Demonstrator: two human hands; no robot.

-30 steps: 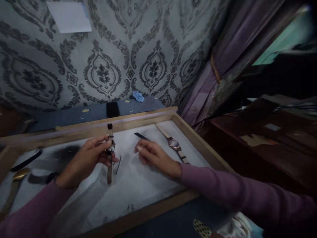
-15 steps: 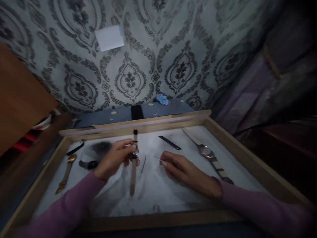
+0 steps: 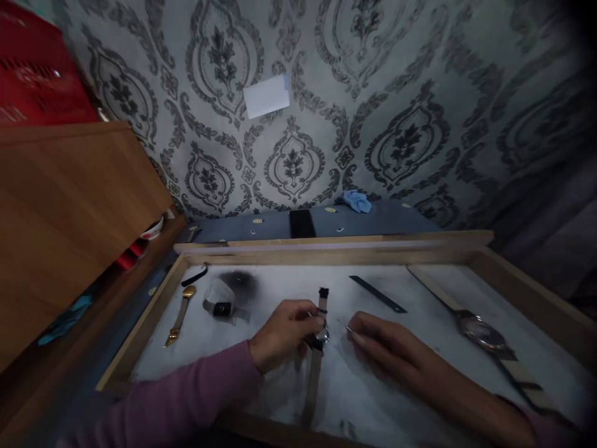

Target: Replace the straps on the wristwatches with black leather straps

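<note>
My left hand [image 3: 285,333] is closed around the case of a wristwatch [image 3: 321,336]. The watch stands roughly upright in view, with one light strap part above the fingers and the longer part hanging below. To its right, my right hand [image 3: 389,348] pinches a thin, pointed metal tool [image 3: 344,325]. The tool's tip points toward the watch case, a small gap apart from it. Its exact kind is too small to make out. Both hands are over a white-floored wooden tray [image 3: 336,256].
In the tray lie a large watch [image 3: 482,333] at right, a dark flat blade-like strip [image 3: 377,294], a smartwatch [image 3: 222,308], a gold watch [image 3: 183,314] and a black band [image 3: 194,275]. Behind are a black phone [image 3: 302,223] and blue cloth [image 3: 357,201]. A wooden cabinet [image 3: 79,205] stands left.
The view has swung left, so the tray and hands appear further right. My right hand and its tool are closer to the watch. The thin dark rod beside the watch no longer shows.
</note>
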